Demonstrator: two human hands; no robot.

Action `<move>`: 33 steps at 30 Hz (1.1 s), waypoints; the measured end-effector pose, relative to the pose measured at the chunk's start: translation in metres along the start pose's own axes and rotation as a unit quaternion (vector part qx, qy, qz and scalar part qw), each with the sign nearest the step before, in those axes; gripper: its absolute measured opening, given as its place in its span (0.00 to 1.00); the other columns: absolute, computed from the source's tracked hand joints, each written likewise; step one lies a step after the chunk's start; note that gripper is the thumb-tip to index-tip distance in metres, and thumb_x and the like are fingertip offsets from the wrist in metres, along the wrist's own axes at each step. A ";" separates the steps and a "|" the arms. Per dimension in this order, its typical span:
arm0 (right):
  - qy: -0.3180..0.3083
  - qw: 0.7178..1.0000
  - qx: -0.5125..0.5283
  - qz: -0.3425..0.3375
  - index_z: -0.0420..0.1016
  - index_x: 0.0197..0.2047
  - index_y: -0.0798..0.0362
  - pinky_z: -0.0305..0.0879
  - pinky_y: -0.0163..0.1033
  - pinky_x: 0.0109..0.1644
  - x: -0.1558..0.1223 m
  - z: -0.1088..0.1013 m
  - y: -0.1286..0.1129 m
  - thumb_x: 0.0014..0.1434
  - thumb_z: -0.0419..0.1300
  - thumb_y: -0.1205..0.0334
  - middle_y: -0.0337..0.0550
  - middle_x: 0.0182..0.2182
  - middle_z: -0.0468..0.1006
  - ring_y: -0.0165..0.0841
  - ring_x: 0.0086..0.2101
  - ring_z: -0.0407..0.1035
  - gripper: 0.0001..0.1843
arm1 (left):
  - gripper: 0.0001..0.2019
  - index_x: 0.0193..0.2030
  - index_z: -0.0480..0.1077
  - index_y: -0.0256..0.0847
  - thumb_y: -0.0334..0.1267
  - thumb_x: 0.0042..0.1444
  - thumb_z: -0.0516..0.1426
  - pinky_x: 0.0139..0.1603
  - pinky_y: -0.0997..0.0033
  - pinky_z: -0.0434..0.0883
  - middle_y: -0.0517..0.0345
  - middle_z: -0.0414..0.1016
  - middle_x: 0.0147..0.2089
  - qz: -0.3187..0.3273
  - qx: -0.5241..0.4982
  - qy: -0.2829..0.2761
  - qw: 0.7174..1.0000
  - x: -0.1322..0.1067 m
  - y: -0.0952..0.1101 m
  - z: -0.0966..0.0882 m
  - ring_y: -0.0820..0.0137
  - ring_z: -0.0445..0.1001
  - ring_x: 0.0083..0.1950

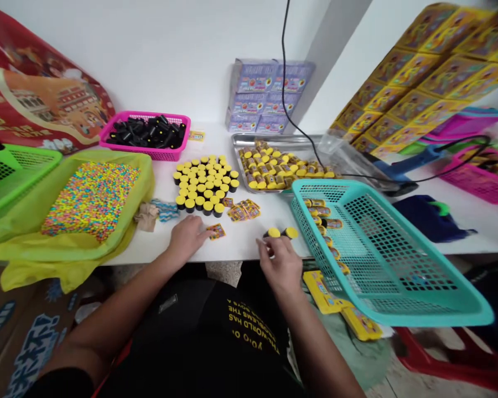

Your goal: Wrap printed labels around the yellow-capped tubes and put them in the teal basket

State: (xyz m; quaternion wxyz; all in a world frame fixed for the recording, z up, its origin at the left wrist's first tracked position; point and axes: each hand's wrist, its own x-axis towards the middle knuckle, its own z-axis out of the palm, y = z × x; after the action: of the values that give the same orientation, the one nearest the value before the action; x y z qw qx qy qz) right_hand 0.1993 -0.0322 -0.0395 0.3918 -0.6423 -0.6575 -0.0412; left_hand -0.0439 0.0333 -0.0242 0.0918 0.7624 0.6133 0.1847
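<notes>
Left hand (pixel 186 239) has a thumb by the loose label (pixel 217 231), at its 2 o'clock; right hand (pixel 282 261)'s curled, tubes (pixel 291 232) at 12. Can't tell if either grip's pinching. I'd handle labels edge-first.

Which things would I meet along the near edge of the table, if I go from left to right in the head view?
Yellow-lined container of small coloured pellets, crumpled brown paper, left hand, small orange card, right hand, turquoise basket.
</notes>
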 end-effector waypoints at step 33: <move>-0.053 0.840 0.507 0.185 0.73 0.35 0.51 0.65 0.35 0.27 0.015 0.046 -0.050 0.52 0.66 0.54 0.37 0.25 0.76 0.29 0.24 0.68 0.11 | 0.16 0.31 0.77 0.37 0.51 0.49 0.63 0.27 0.73 0.61 0.55 0.72 0.30 -0.080 -0.519 -0.067 0.848 -0.004 0.029 0.009 0.69 0.67 0.31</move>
State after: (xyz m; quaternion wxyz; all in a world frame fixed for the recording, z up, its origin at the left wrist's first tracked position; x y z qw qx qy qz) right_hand 0.1366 -0.0026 -0.0401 0.6275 -0.4651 -0.4749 0.4054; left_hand -0.0144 0.0238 -0.0227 0.5296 0.5624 0.4794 0.4164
